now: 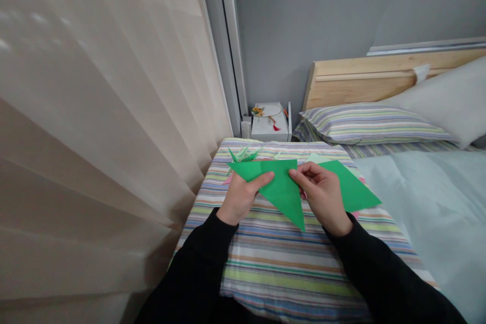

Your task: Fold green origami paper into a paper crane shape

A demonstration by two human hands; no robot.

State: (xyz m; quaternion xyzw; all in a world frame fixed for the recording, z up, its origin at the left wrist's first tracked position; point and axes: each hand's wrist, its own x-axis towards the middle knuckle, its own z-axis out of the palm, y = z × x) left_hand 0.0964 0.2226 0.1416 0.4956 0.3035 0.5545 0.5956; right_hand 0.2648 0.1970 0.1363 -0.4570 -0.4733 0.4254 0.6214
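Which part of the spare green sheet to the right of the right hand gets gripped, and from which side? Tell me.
Pinch the green sheet by its pointed right corner, coming from the right, fingers above and below. That tip juts out free over the striped cloth, while the sheet's left part is hidden behind the right hand. Being thin and flat-looking, it probably needs its edge lifted first.

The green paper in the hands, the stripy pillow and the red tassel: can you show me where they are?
green paper (280,179): head view, its middle
striped pillow (375,124): head view, its front
red tassel (276,127): head view, its strands
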